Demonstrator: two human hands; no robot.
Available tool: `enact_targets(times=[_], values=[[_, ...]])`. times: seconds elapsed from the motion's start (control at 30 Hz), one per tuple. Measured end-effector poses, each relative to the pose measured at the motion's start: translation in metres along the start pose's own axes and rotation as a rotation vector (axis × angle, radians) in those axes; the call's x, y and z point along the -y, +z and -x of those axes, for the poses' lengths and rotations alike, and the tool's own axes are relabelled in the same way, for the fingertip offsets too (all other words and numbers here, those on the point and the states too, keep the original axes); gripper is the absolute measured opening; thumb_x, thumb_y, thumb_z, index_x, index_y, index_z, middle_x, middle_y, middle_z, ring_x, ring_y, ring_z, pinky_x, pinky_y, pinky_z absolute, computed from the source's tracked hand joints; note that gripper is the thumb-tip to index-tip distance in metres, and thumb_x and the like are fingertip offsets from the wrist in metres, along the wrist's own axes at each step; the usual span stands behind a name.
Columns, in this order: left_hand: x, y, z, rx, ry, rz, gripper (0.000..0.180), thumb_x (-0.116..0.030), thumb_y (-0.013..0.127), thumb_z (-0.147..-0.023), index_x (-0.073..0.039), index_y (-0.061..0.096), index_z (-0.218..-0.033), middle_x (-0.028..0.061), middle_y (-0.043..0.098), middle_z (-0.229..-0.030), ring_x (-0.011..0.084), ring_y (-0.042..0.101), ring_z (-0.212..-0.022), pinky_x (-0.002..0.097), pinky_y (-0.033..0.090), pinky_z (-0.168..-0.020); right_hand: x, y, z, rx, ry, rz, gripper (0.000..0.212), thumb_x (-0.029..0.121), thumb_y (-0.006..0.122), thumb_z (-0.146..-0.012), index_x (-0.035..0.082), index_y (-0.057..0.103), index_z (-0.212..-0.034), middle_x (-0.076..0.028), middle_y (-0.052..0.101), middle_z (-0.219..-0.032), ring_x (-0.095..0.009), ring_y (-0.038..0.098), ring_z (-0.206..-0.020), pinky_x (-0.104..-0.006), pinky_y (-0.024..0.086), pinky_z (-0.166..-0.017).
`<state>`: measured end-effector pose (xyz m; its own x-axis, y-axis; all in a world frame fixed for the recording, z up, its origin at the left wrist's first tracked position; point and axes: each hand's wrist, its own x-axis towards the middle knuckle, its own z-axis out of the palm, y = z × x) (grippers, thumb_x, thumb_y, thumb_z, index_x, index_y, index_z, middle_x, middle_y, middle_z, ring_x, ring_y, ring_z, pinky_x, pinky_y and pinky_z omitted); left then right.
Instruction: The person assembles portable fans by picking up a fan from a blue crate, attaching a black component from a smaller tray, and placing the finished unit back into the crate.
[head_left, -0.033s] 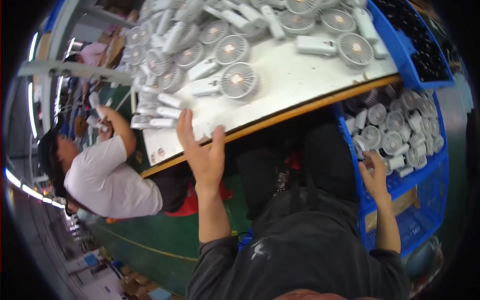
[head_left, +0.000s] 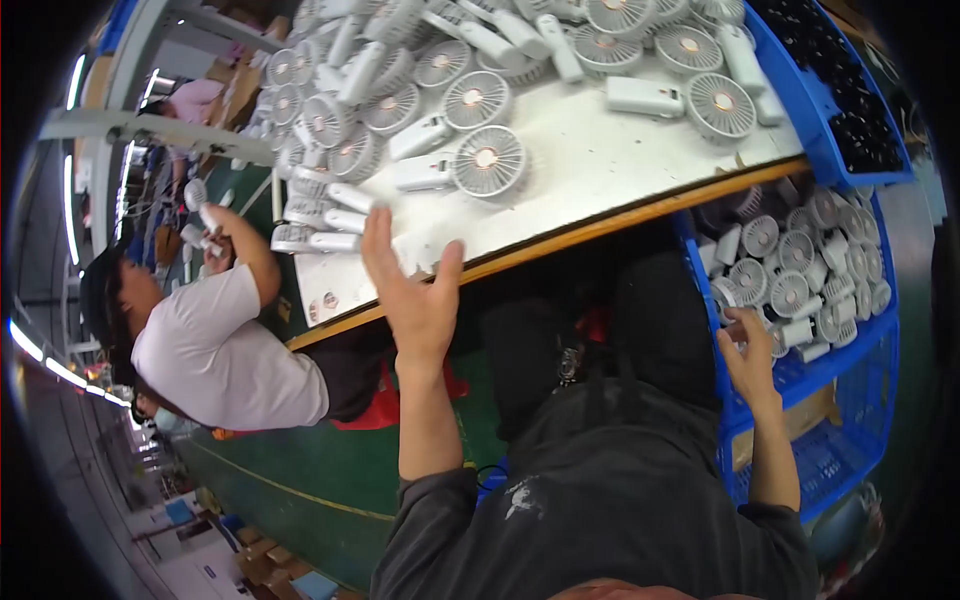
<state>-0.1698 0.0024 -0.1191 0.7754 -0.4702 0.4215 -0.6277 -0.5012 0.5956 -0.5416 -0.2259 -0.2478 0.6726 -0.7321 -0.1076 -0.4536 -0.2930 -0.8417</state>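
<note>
My left hand [head_left: 412,300] is held over the front edge of the white table [head_left: 560,170], fingers stretched and thumb apart, with nothing in it. Close to its fingertips lie white handheld fans, including a lying fan [head_left: 490,161] and a small row of fans [head_left: 335,218] on the left. At the right, my right hand [head_left: 750,358] is at the near left rim of a blue crate [head_left: 800,378] filled with white handheld fans [head_left: 790,292]. Its thumb and fingers are bent and apart beside the nearest fans. No held object shows; whether the fingertips touch a fan is unclear.
More fans [head_left: 440,65] are heaped along the table's far side. A blue bin [head_left: 828,120] of small black parts stands at the far right. A co-worker [head_left: 230,345] sits at the left, holding a white fan [head_left: 197,195]. Another blue crate [head_left: 825,455] is below the filled one.
The whole view has shifted slightly, so the table and fans appear a little further right. Both hands keep nearly the same pose.
</note>
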Motion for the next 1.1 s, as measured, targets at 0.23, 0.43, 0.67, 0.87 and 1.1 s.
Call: enact_targets(times=[0.23, 0.43, 0.67, 0.87, 1.1], values=[[-0.016, 0.044, -0.049, 0.157, 0.272, -0.205, 0.098, -0.043, 0.082, -0.075, 0.002, 0.033, -0.147, 0.0253, 0.044, -0.141, 0.044, 0.039, -0.134, 0.0524, 0.028, -0.114, 0.056, 0.032, -0.019, 0.116, -0.112, -0.096, 0.035, 0.001, 0.068, -0.084, -0.001, 0.059, -0.117, -0.015, 0.061, -0.112, -0.022, 0.065, -0.084, -0.0318, 0.053, -0.076], [-0.023, 0.058, -0.063, 0.187, 0.241, -0.345, 0.094, -0.038, 0.083, -0.072, 0.001, 0.038, -0.145, 0.0218, 0.052, -0.13, 0.0381, 0.047, -0.124, 0.049, 0.034, -0.107, 0.1, 0.04, -0.029, 0.14, -0.208, -0.131, 0.04, 0.0, 0.07, -0.082, -0.001, 0.059, -0.121, -0.015, 0.06, -0.115, -0.022, 0.063, -0.09, -0.0316, 0.052, -0.081], [-0.098, 0.008, -0.002, 0.468, -0.365, 1.396, 0.078, -0.043, 0.068, -0.088, 0.001, 0.037, -0.145, 0.0149, 0.051, -0.137, 0.0261, 0.053, -0.124, 0.0416, 0.041, -0.107, 0.164, 0.049, -0.051, -0.073, -0.659, 0.058, 0.09, 0.012, 0.083, -0.071, -0.001, 0.035, -0.145, -0.026, 0.038, -0.146, -0.044, 0.043, -0.13, -0.0466, 0.037, -0.109], [-0.079, 0.026, 0.028, 0.306, -0.489, 1.608, 0.106, -0.076, 0.058, -0.08, -0.002, 0.029, -0.151, 0.0191, 0.044, -0.147, 0.0401, 0.046, -0.133, 0.0548, 0.037, -0.112, 0.179, 0.055, -0.064, 0.083, -0.793, 0.014, 0.065, 0.01, 0.076, -0.075, -0.004, 0.049, -0.133, -0.023, 0.058, -0.113, -0.04, 0.061, -0.1, -0.0427, 0.054, -0.084], [-0.06, 0.057, 0.026, 0.222, -0.476, 1.461, 0.076, -0.059, 0.051, -0.097, 0.001, 0.041, -0.142, 0.0161, 0.06, -0.118, 0.0246, 0.064, -0.101, 0.0382, 0.057, -0.083, 0.197, 0.046, -0.053, 0.453, -0.584, -0.15, 0.045, 0.016, 0.066, -0.089, -0.002, 0.05, -0.126, -0.021, 0.059, -0.103, -0.041, 0.062, -0.089, -0.0455, 0.052, -0.077]])
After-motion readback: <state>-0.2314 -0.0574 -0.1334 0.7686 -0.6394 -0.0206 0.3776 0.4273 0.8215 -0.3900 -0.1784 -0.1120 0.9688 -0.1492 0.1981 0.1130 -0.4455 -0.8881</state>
